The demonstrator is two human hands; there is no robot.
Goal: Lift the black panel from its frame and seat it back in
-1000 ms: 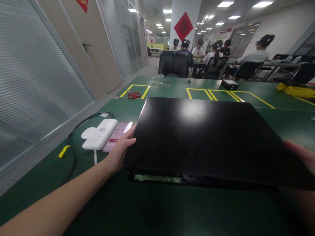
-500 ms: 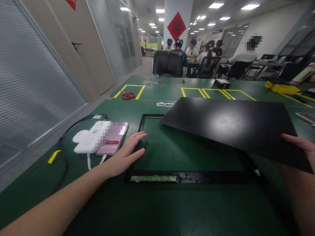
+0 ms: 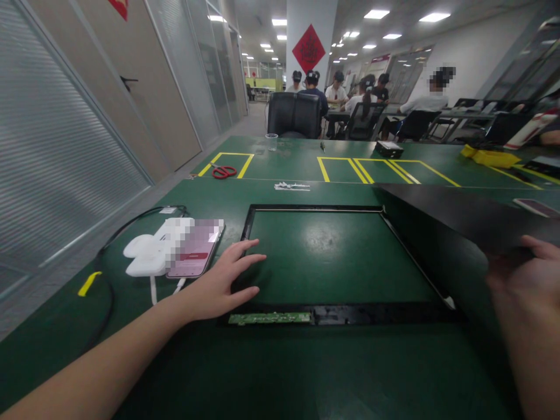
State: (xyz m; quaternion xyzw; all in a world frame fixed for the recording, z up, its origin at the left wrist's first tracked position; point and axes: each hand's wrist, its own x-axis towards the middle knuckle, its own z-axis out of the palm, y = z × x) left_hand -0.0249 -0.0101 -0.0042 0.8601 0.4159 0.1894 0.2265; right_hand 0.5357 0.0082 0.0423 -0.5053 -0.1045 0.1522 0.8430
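A thin black rectangular frame (image 3: 315,208) lies flat on the green table, with a green circuit strip (image 3: 269,318) along its near edge. My left hand (image 3: 221,284) rests flat on the frame's left side, fingers spread and open. My right hand (image 3: 522,274) grips the near edge of a large black panel (image 3: 464,213), which is held lifted and tilted off to the right of the frame. The hand is blurred by motion.
A phone (image 3: 195,255) and a white charger (image 3: 146,256) with a black cable lie left of the frame. Red scissors (image 3: 223,171), a clear cup (image 3: 272,141), a small black box (image 3: 388,149) and yellow cloth (image 3: 489,157) sit farther back. Several people sit at distant tables.
The black panel has been lifted off the frame and swung right by my right hand. My left hand let go of the panel and dropped flat onto the frame's left side.
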